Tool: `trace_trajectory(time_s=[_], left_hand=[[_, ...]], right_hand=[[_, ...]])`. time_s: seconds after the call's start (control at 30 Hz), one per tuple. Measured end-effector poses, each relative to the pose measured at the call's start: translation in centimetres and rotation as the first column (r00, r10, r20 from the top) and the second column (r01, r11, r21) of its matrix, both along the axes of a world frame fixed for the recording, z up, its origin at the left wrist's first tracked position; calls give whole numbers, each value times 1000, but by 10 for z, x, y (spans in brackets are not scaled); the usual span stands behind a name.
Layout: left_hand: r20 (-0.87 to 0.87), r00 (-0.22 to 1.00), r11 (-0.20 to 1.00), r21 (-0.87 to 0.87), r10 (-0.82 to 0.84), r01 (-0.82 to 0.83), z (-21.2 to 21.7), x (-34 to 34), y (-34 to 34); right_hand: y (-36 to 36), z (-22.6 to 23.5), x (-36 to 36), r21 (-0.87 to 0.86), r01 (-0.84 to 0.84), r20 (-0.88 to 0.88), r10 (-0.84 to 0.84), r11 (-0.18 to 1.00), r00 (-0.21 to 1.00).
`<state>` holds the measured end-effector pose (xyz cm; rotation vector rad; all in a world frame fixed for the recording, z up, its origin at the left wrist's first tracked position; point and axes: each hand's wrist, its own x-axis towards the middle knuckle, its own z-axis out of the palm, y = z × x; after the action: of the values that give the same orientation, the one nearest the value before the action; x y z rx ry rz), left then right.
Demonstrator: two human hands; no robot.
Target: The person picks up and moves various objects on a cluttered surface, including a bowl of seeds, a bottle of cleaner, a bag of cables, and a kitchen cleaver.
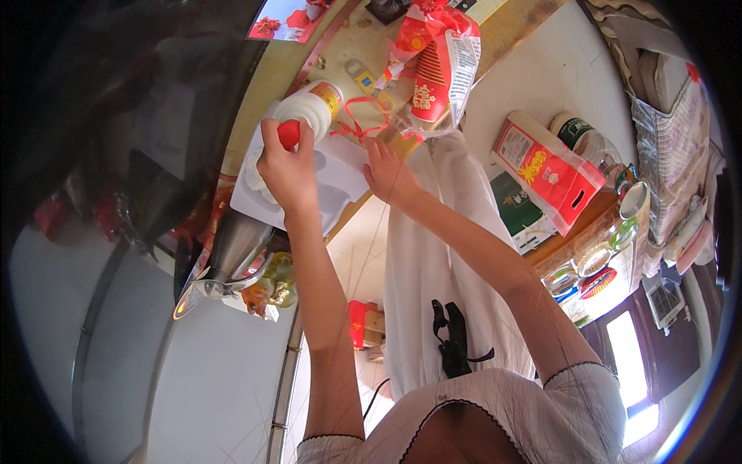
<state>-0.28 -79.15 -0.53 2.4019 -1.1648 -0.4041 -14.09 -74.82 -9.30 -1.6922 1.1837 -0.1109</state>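
Steadiness counted: our left hand point(287, 161) pinched the red cap point(289, 134) on the white bottle point(314, 114); our right hand point(386, 172) spread loosely near red ribbon point(358, 130). We judged two-handed bracing wise.

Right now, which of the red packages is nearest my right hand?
The clear-wrapped stack of red cups, just beyond your right hand's fingertips. The red-and-white packet lies farther off, to the right, past your legs.
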Motion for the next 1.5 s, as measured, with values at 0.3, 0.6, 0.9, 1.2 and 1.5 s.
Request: trace_trajectory(time_s=[0.3,0.6,0.9,1.2,1.5], left_hand=[[-193,972,991,16,134,-134,16,-17,21],[-379,925,994,91,-23,62,28,-71,96],[-402,890,969,24,-214,244,-8,-92,84],[-301,916,963,-41,-265,265,-87,-90,-12],[-430,889,965,-257,-160,49,-72,-113,16]], right_hand=[[15,32,-42,78,137,175,-149,987,973],[-75,55,-54,-477,580,176,-575,660,799],[-81,2,-94,537,666,225,-849,518,479],[-62,2,-117,780,443,323,-891,441,319],[-71,19,-107,648,507,282,-797,569,534]])
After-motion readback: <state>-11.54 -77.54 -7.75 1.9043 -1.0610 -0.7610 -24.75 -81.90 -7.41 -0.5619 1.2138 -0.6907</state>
